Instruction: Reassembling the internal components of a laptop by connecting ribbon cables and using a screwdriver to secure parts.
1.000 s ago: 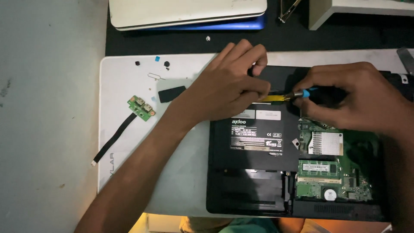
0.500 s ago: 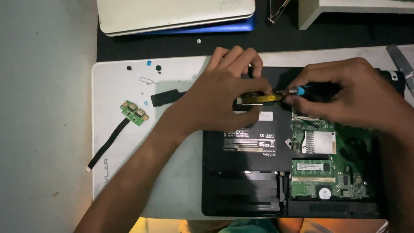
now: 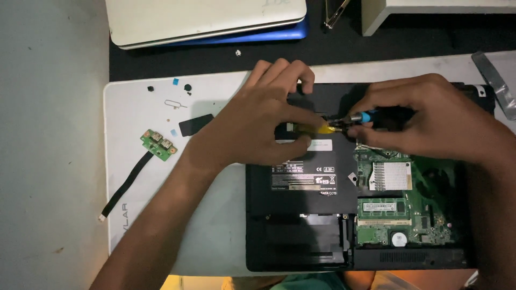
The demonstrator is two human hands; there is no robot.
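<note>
We note a dark desk with a white mat (image 3: 140,215) carrying an opened laptop base (image 3: 301,236), green circuit boards exposed at right. The left hand (image 3: 258,129) pinches a yellow tab (image 3: 317,129) lying left-right at the base's far edge. The right hand (image 3: 430,121) grips a blue-collared screwdriver (image 3: 357,116), tip pointing left, touching the tab. A small green board (image 3: 158,145) with cable lies well apart, left
</note>
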